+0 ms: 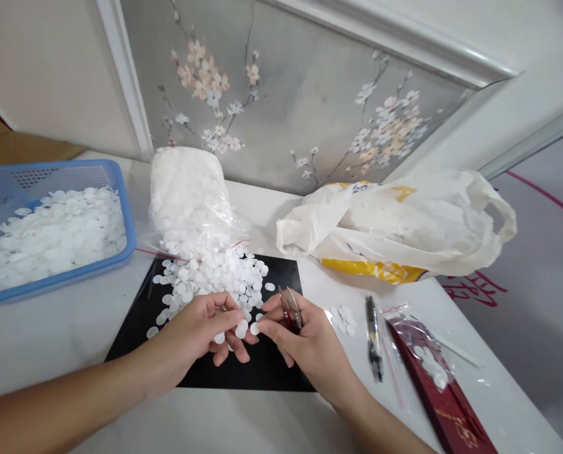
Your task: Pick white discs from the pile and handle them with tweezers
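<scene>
My left hand (193,337) is closed, with a white disc (241,328) pinched at its fingertips and another against its fingers. Close beside it, my right hand (316,340) pinches a white disc (255,328) between thumb and forefinger. Small metal snips (289,302) are also held in the right hand, blades pointing up and away from the discs. Both hands hover over a black mat (272,369). Behind them, a heap of white discs (215,274) spreads over the mat from the mouth of a clear plastic bag (186,183).
A blue basket (130,230) full of discs stands at the left. A white and yellow carrier bag (404,233) lies at the back right. Right of the mat are a small group of discs (342,320), a pen (374,340) and a dark red packet (444,403).
</scene>
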The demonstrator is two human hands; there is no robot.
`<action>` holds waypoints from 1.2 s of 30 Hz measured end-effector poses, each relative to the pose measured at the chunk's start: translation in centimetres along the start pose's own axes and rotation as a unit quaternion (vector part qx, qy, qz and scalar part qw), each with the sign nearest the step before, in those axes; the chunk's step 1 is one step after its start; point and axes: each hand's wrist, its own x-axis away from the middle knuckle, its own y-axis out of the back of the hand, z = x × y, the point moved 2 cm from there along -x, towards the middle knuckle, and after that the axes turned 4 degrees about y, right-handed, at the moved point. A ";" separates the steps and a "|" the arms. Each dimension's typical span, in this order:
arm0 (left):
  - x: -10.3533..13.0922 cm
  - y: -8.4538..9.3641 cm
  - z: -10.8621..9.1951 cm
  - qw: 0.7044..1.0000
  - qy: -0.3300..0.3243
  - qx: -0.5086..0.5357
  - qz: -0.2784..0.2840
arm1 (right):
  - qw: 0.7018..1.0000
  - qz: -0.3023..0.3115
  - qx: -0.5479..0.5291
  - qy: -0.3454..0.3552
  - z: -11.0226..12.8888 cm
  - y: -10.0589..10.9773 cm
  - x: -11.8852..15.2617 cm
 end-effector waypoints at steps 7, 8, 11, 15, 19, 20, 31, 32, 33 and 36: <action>0.2 -0.2 0.1 1.000 0.013 0.021 -0.007 | 0.999 0.002 0.034 0.014 0.0 -0.4 0.3; 0.2 -0.3 0.3 1.000 0.014 0.018 0.004 | 0.999 0.006 0.047 0.023 0.0 -0.6 0.4; 0.0 -0.2 0.7 0.999 0.007 -0.003 0.033 | 0.991 -0.002 0.121 0.063 0.2 -0.5 0.5; -0.1 0.7 0.4 0.999 -0.017 0.039 -0.033 | 0.952 -0.084 0.259 0.143 0.3 1.2 -0.3; 0.1 1.4 -0.1 0.990 -0.012 0.114 -0.078 | 0.929 -0.030 0.332 0.157 -0.6 1.9 -1.1; 0.1 1.5 -0.2 0.990 -0.013 0.118 -0.081 | 0.926 -0.012 0.344 0.154 -0.9 1.8 -1.2; 0.1 0.8 0.5 0.999 0.012 0.032 -0.041 | 0.983 -0.007 0.181 0.023 -0.6 0.7 -0.8; 0.1 0.6 0.6 0.999 0.018 0.029 -0.033 | 0.989 0.003 0.148 0.000 -0.5 0.6 -0.8; 0.2 0.5 0.6 0.999 0.023 0.028 -0.023 | 0.993 0.010 0.121 -0.014 -0.5 0.5 -0.7; 0.3 0.0 0.8 0.999 0.029 0.033 0.008 | 0.997 0.020 0.071 -0.034 -0.6 0.0 -0.5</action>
